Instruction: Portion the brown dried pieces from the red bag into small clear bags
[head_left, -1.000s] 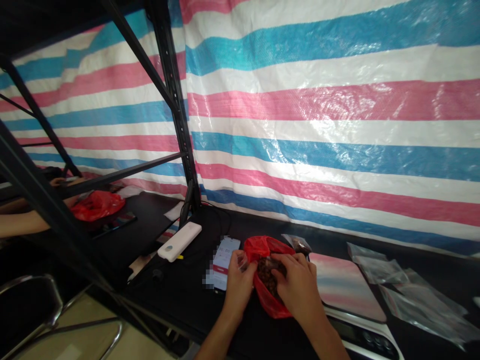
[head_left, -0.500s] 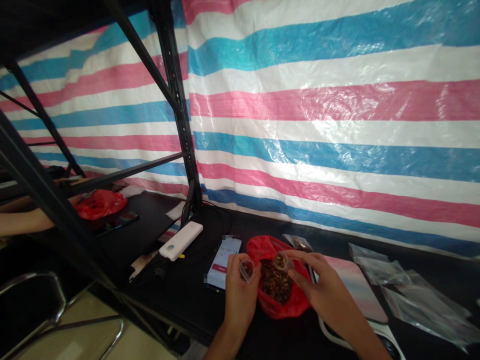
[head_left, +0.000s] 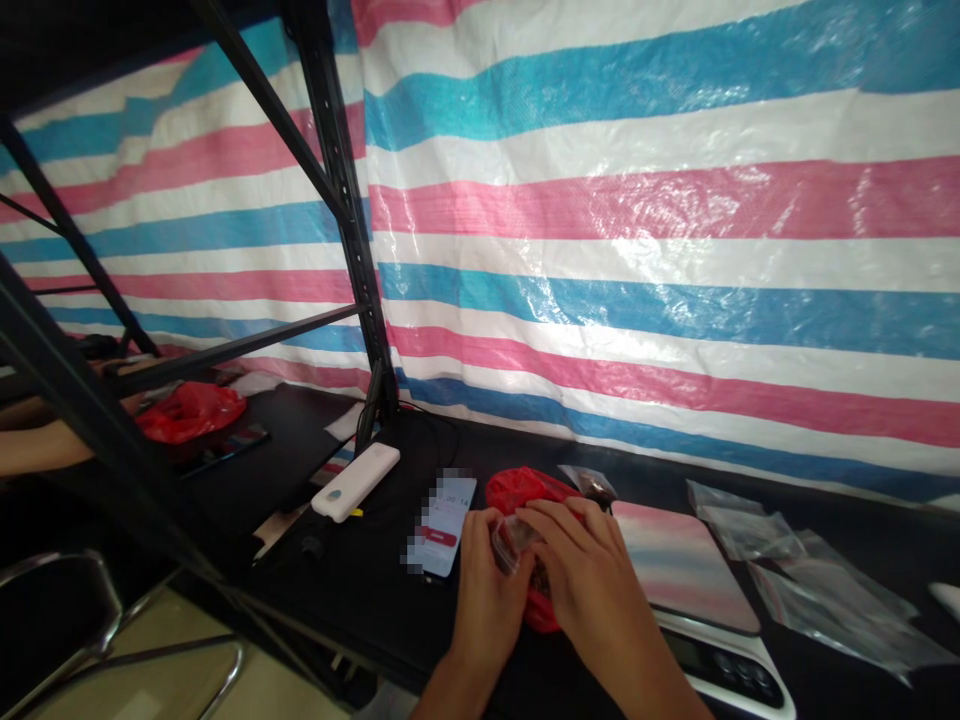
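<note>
Above an open red plastic bag, my left hand is closed around a small clear plastic bag with its mouth open. My right hand has come up against it, fingers curled round a small clear cup. The cup is tilted at the mouth of the small bag, mostly behind my fingers; its contents are hard to see. Brown and yellowish dry bits lie in the red bag, partly hidden by my right hand.
A white scale with a shiny plate stands right of my hands. Flat clear zip bags lie beyond it, and a small filled bag behind. To the left are a phone, a white power bank and a black rack post.
My right hand has moved left with the cup, from over the red bag to the small bag's mouth, and tipped it. The scale's front has come into view.
</note>
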